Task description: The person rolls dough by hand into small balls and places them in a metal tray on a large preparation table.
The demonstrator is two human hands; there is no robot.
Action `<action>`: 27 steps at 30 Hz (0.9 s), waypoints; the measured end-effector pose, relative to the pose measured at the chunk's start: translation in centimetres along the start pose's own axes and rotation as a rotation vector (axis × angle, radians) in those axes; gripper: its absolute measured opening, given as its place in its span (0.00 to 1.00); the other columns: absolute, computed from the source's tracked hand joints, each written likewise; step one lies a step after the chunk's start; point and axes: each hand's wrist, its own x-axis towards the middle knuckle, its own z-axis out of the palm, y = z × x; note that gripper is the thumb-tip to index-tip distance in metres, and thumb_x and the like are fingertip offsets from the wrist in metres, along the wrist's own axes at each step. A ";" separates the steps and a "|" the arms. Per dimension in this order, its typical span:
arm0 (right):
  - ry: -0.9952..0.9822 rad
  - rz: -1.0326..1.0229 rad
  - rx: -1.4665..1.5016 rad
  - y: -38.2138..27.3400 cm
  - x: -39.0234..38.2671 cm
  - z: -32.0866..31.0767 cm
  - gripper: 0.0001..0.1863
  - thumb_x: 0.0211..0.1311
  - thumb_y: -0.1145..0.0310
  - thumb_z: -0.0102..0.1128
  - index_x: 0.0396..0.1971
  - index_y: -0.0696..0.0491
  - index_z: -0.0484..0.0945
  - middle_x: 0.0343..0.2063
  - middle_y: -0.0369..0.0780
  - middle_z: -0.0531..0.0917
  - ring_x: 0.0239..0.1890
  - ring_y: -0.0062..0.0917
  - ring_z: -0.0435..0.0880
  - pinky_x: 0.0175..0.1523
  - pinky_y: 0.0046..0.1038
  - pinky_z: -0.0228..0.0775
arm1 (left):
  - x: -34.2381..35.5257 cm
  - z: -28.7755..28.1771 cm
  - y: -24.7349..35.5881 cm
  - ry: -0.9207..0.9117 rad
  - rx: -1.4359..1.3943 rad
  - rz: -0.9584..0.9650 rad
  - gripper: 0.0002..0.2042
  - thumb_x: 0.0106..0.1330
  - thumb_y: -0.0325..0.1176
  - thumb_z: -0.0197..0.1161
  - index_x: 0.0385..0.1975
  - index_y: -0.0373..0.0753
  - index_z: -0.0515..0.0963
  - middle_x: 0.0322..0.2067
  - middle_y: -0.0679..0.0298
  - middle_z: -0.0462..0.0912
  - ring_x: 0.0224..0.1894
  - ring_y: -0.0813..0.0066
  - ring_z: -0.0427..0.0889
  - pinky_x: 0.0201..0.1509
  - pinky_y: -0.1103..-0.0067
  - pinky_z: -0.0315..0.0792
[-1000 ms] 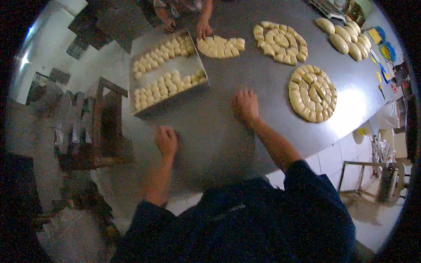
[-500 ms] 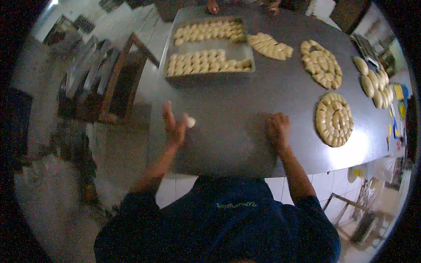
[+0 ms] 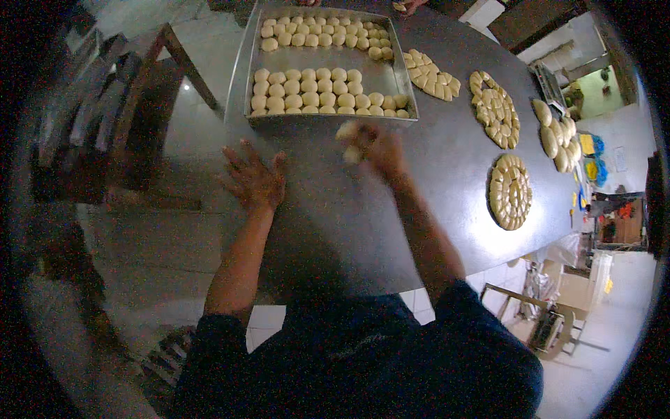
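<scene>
Across the near side of the smooth grey metal table [image 3: 328, 230], glare spreads beside a glossy, pale yellow, segmented dough coil [image 3: 511, 192]. My left hand [image 3: 255, 180] is palm down at the left edge, fingers spread; I cannot tell whether it touches the surface. My right hand [image 3: 382, 148], blurred, is curled, pinching two cream-coloured, round dough balls [image 3: 346, 130]; exact finger contact is unclear. Just beyond them sits a shallow, rectangular, silver metal tray [image 3: 321, 59], carrying smooth, rounded dough pieces [image 3: 307, 86] in close rows. Farther right lie plump, oval dough loaves [image 3: 550, 140], an oblong, segmented dough ring [image 3: 499, 115] and a curved, slashed dough strip [image 3: 431, 75]. At the far edge, a co-worker's hand [image 3: 410, 6] shows.
</scene>
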 end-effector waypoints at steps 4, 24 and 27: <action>0.609 -0.314 -0.666 0.8 14.9 -6.2 0.22 0.60 0.54 0.71 0.49 0.52 0.85 0.33 0.42 0.89 0.36 0.30 0.89 0.43 0.32 0.79 | 0.6 -0.1 -0.1 -0.020 0.017 0.023 0.46 0.72 0.71 0.42 0.79 0.39 0.51 0.78 0.40 0.42 0.80 0.43 0.46 0.76 0.37 0.35; 0.863 0.087 -1.291 15.0 -23.7 -31.1 0.28 0.61 0.59 0.69 0.61 0.47 0.76 0.57 0.41 0.78 0.62 0.40 0.72 0.63 0.47 0.62 | 2.5 6.9 -5.7 -0.005 0.057 0.081 0.48 0.71 0.75 0.35 0.80 0.40 0.47 0.78 0.42 0.47 0.78 0.35 0.47 0.78 0.44 0.42; 0.737 0.022 -1.433 21.9 -26.6 -38.7 0.21 0.64 0.57 0.63 0.56 0.49 0.78 0.51 0.41 0.81 0.61 0.39 0.73 0.63 0.47 0.58 | -1.1 1.3 1.9 -0.096 0.203 0.119 0.50 0.71 0.76 0.31 0.80 0.39 0.45 0.78 0.41 0.46 0.77 0.36 0.51 0.77 0.41 0.44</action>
